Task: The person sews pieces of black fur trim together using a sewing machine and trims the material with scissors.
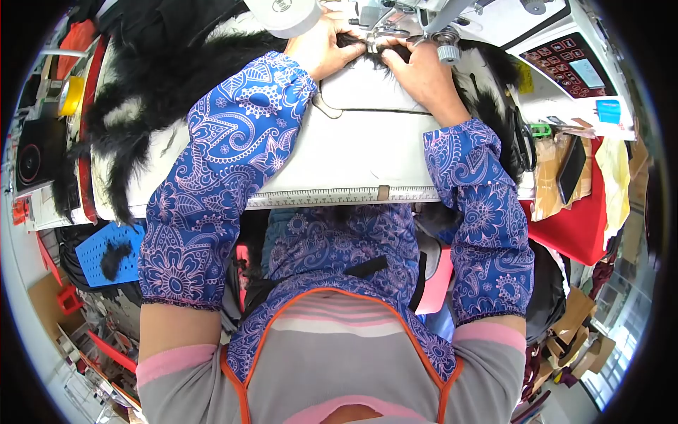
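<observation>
Black furry material (180,67) spreads over the left of the white sewing machine table (353,155) and runs under the presser foot (373,46). My left hand (325,46) is just left of the foot, its fingers closed on the fur, the thumb pointing at the foot. To the right of the foot, my right hand (424,74) also has its fingers closed on the fur, with the thumb near the needle area. The fingertips of both hands are partly hidden by the fur and machine parts. Patterned blue sleeves cover both forearms.
The machine's control panel (568,65) is at the upper right. A phone (571,169) lies on brown paper at the right, above a red surface. A measuring strip (339,196) follows the table's front edge. At the left are a blue perforated tray (92,256) and yellow tape (70,96).
</observation>
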Available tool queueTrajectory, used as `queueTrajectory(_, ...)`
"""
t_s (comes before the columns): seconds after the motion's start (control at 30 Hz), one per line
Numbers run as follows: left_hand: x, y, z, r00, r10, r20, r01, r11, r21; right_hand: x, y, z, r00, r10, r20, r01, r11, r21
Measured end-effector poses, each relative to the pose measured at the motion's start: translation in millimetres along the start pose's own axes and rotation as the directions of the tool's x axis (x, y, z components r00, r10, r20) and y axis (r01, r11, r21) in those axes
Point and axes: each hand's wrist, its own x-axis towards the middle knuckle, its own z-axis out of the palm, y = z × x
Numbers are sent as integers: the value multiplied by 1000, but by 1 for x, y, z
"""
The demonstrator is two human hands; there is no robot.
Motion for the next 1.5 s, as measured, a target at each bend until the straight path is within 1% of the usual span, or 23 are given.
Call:
queueTrajectory(0.07, 0, -1, -1, 996, -72, 53, 71, 997, 22, 3, 5, 3, 999, -40, -6, 40, 999, 2)
queueTrajectory(0.13, 1, -4, 3, 996, -66, 59, 64, 997, 31, 3, 3, 2, 999, -38, -11, 38, 999, -8)
queueTrajectory(0.2, 1, -7, 10, 992, -117, 38, 117, 993, -13, 2, 3, 1, 1000, -28, 3, 28, 1000, -1)
queueTrajectory(0.33, 1, -5, 7, 998, -65, 2, 65, 998, 18, 2, 1, 2, 1000, -8, -6, 8, 999, -43)
queueTrajectory(0.4, 1, -2, 3, 1000, -23, -21, 25, 998, 56, 6, 4, 4, 999, -47, -27, 45, 996, -74)
queueTrajectory(0.53, 4, -5, 6, 999, -47, -13, 49, 988, 148, 10, 3, 2, 999, -40, -10, 38, 995, -90)
queueTrajectory(0.6, 3, -8, 11, 998, -66, 2, 66, 997, -26, 7, 0, -1, 1000, -20, 1, 20, 999, -27)
queueTrajectory(0.63, 3, -7, 9, 998, -66, 3, 66, 997, -25, 6, -1, -2, 1000, -20, 0, 20, 999, -27)
queueTrajectory(0.7, 3, -4, 3, 999, -32, -19, 34, 993, 109, 7, -4, -4, 999, 31, 30, -30, 999, -42)
queueTrajectory(0.73, 3, -3, 3, 999, -30, -22, 32, 993, 112, 11, 2, -1, 999, 28, 27, -27, 999, -42)
queueTrajectory(0.8, 3, -1, 4, 997, -47, -59, 49, 998, 36, 17, 17, 11, 995, -100, -16, 99, 994, -42)
queueTrajectory(0.83, 3, -1, 4, 996, -66, -63, 70, 995, 65, 19, 19, 15, 970, -175, -170, 177, 984, -8)
queueTrajectory(0.87, 4, -1, 4, 996, -63, -68, 67, 996, 66, 19, 22, 17, 969, -180, -172, 180, 984, -11)
queueTrajectory(0.97, 4, -1, 2, 996, -59, -64, 62, 997, 44, 15, 17, 13, 982, -128, -136, 131, 991, 16)
queueTrajectory(1.0, 4, -3, 0, 999, -42, -13, 43, 999, 17, 14, 16, 11, 982, -129, -138, 133, 991, 15)
queueTrajectory(1.07, 4, -8, -1, 999, -24, 37, 25, 1000, -12, 12, 18, 11, 983, -156, -100, 169, 975, 143)
queueTrajectory(1.13, 3, -10, -2, 993, -37, 117, 37, 999, -5, 8, 15, 8, 986, -147, -80, 158, 975, 154)
queueTrajectory(1.17, 3, -12, -1, 992, -32, 119, 40, 997, -66, 7, 14, 6, 992, -129, -6, 129, 983, 129)
queueTrajectory(1.2, 3, -12, -2, 994, 1, 109, 3, 999, -39, 6, 12, 3, 992, -108, 68, 100, 990, 102)
queueTrajectory(1.27, 3, -19, 2, 993, 18, 113, 5, 980, -197, 4, 5, -2, 995, -70, 65, 64, 994, 91)
queueTrajectory(1.33, 3, -20, -2, 983, -62, 173, 60, 998, 15, 3, -1, -7, 994, -68, 82, 67, 998, 22)
queueTrajectory(1.4, 3, -21, 1, 959, -200, 200, 226, 967, -120, 5, 3, -5, 994, -88, 60, 88, 996, 13)
queueTrajectory(1.5, 3, -22, 1, 941, -261, 217, 288, 952, -106, 7, -1, -8, 995, -73, 66, 76, 996, -51)
